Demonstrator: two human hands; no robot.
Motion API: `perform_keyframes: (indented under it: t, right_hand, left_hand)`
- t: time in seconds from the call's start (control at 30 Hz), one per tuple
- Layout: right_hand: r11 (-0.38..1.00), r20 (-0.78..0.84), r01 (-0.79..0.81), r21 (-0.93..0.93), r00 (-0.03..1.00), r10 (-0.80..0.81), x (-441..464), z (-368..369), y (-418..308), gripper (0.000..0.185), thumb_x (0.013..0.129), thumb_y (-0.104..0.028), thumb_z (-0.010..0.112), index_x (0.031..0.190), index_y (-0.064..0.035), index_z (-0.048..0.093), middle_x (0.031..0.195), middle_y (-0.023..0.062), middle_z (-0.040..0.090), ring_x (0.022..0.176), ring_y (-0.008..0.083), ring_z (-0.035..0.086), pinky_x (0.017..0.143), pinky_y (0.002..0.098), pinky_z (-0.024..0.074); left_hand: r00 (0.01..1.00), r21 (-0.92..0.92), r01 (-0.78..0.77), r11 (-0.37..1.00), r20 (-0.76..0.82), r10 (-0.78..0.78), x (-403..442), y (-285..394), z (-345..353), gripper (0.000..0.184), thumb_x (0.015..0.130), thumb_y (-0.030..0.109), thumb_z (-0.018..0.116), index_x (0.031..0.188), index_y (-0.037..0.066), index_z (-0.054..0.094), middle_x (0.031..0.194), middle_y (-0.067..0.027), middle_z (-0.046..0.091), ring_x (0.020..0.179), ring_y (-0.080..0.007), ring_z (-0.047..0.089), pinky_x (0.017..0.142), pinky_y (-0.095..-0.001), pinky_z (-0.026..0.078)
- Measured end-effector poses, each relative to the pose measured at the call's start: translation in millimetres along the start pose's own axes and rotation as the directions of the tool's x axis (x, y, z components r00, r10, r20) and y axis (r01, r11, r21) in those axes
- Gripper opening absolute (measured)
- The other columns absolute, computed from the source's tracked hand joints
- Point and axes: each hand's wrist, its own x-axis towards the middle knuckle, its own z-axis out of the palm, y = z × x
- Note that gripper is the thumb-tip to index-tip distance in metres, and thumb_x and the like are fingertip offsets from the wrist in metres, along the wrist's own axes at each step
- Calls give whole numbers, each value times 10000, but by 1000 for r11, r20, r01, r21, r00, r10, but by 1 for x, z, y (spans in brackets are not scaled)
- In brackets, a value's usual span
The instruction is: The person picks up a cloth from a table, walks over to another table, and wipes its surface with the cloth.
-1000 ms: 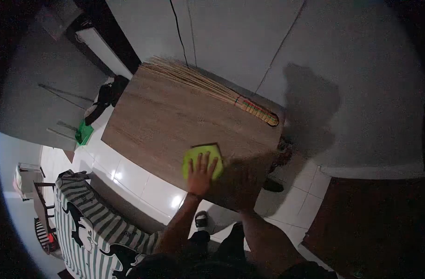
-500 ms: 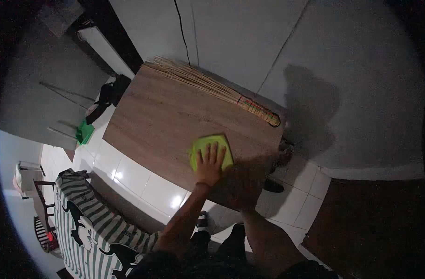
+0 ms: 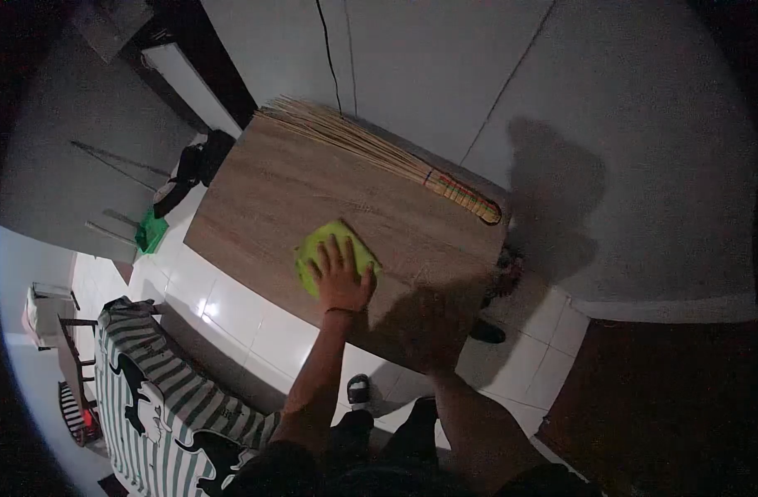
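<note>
My left hand (image 3: 342,277) lies flat with spread fingers on a yellow-green cloth (image 3: 316,253), pressing it against the wooden tabletop (image 3: 271,199). The cloth looks folded, and its far corner points away from me. In dark shadow, my right hand (image 3: 433,335) rests on the tabletop near its closest right corner. Its fingers are faint but appear stretched out, with nothing visible under them. A stick broom (image 3: 371,157) lies along the table's wall side, its bound handle at the right and its thin bristles fanning to the left.
A striped cloth with black cat shapes (image 3: 159,406) covers something at the lower left. Beyond the table's left end are a green item (image 3: 151,232) and dark bags (image 3: 205,157). A grey wall (image 3: 420,66) runs behind. A sandal (image 3: 358,389) sits on the tiled floor.
My left hand and the cloth have slid left across the tabletop, and the cloth has turned slightly. My right hand stays at about the same spot.
</note>
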Motion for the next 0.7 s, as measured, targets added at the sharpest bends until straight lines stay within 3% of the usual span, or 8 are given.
perform_keyframes:
  t: [0.07, 0.17, 0.23, 0.27, 0.33, 0.37, 0.57, 0.7]
  right_hand:
    - [1000, 0, -3, -4, 1000, 3, -1, 0, 0, 826, 1054, -654, 530, 1673, -110, 463, 1695, 226, 437, 1572, 455, 409, 1240, 713, 276]
    - [1000, 0, -4, -13, 1000, 4, -1, -1, 0, 828, 1054, -655, 530, 1674, -110, 462, 1696, 226, 436, 1572, 455, 409, 1241, 713, 275]
    - [1000, 0, -2, -16, 1000, 2, -1, -2, -1, 829, 1054, -656, 530, 1675, -111, 461, 1697, 225, 435, 1573, 454, 409, 1241, 713, 274]
    - [1000, 0, -1, -18, 1000, 1, -2, -1, 0, 830, 1054, -656, 529, 1675, -111, 460, 1697, 225, 435, 1573, 454, 408, 1241, 713, 273]
    - [1000, 5, 0, -17, 1000, 0, -4, 0, 1, 831, 1053, -657, 529, 1676, -111, 460, 1698, 225, 434, 1573, 454, 408, 1242, 714, 273]
    - [1000, 3, 2, -13, 1000, -2, -4, 0, 2, 832, 1053, -658, 529, 1676, -111, 459, 1698, 225, 434, 1573, 454, 408, 1242, 714, 272]
    - [1000, 4, 6, -3, 1000, -6, -2, 0, 3, 835, 1053, -660, 529, 1679, -112, 457, 1701, 224, 431, 1574, 453, 407, 1243, 714, 270]
    - [1000, 1, 11, -13, 1000, -11, -1, -1, 4, 838, 1052, -662, 528, 1680, -113, 456, 1702, 224, 430, 1574, 453, 406, 1244, 715, 268]
  left_hand:
    - [998, 13, -48, 999, -28, 48, -9, 22, 6, 856, 1061, 624, 532, 1762, 181, 322, 1847, -183, 194, 1692, -466, 167, 1332, -719, 58]
    - [959, -34, -244, 969, 142, 247, -42, 29, 16, 846, 1057, 602, 552, 1763, 198, 317, 1848, -172, 195, 1694, -456, 169, 1332, -726, 64]
    - [864, 507, -420, 753, -29, 502, -68, 14, 50, 845, 1048, 581, 580, 1755, 192, 330, 1843, -168, 214, 1693, -454, 177, 1329, -734, 84]
    - [865, 505, -420, 754, -29, 502, -76, 9, 43, 845, 1048, 581, 580, 1755, 192, 330, 1843, -168, 214, 1693, -454, 177, 1329, -734, 84]
    - [925, 8, -351, 936, 158, 345, -89, -6, 8, 846, 1036, 571, 606, 1743, 184, 350, 1834, -177, 242, 1688, -453, 198, 1325, -735, 117]
    - [949, -79, -285, 955, 116, 293, -87, -13, -5, 851, 1035, 576, 609, 1744, 180, 355, 1828, -187, 255, 1684, -462, 206, 1324, -730, 126]
    - [995, 27, 96, 995, -44, -94, -16, -29, -1, 889, 1032, 618, 588, 1744, 139, 357, 1829, -201, 245, 1684, -481, 186, 1323, -724, 117]
    - [998, 63, -62, 996, 1, 62, 6, 21, 14, 885, 1037, 635, 565, 1747, 152, 350, 1828, -188, 255, 1687, -461, 194, 1320, -736, 120]
